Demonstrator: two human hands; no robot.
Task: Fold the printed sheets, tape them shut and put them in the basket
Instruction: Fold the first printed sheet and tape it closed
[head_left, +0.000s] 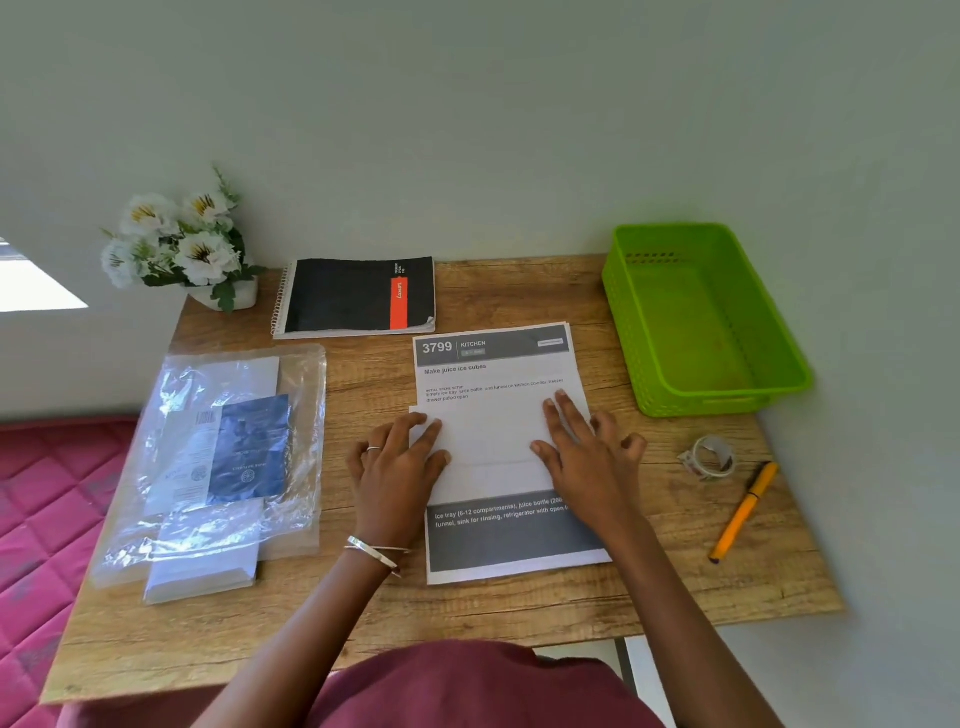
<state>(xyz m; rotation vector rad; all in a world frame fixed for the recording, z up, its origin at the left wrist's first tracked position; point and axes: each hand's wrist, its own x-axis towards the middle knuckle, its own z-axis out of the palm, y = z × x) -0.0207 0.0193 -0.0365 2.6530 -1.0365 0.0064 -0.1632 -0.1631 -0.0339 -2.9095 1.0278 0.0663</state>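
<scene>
On the surface (519, 603), both hands are pressing flat-fingered on the folded printed sheet (493, 441): left hand (400, 467), right hand (582, 452). Basket (701, 322), tape roll (711, 457) and pen (743, 512) are lying to the right.

On the wooden desk (519, 613) lies a printed sheet (493, 374) headed "3799 KITCHEN", with a folded white flap across its middle. The left hand (397, 467) and right hand (584, 447) both press flat on that flap, fingers extended. A green plastic basket (649, 332) sits at the far right, a tape roll (710, 457) and an orange pen (743, 512) near the sheet's right side. A black spiral notebook (358, 296), white flowers in a pot (182, 244) and a clear plastic bag of papers (218, 457) lie to the left.
</scene>
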